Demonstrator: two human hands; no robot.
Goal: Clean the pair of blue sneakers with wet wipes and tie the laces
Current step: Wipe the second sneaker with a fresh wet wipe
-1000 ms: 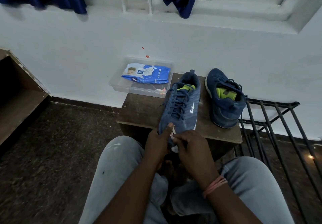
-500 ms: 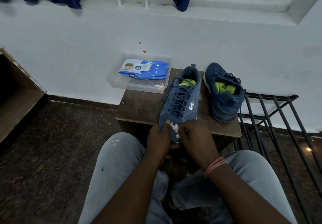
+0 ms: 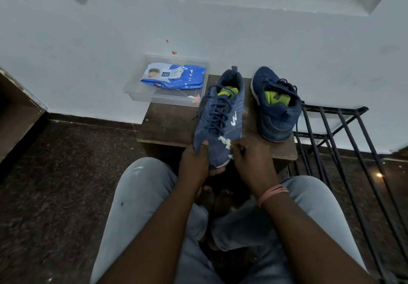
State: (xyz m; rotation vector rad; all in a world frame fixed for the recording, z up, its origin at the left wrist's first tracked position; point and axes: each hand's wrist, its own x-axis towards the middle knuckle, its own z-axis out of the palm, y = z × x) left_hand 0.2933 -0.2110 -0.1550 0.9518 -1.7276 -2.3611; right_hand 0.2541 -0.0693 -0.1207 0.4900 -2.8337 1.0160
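My left hand [image 3: 195,159] grips sneaker [image 3: 218,122] toe, steadying it | right hand [image 3: 249,157] pinches wipe [image 3: 224,140], rubbing upper | toe overhangs bench [image 3: 170,127] for reach, lower centre

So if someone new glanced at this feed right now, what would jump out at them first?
Probably the blue sneaker at the stool's near edge: the left hand grips its toe while the right hand rubs a white wet wipe on its side. Next, the second sneaker resting to its right, and the blue wipes pack in a clear tray by the wall.
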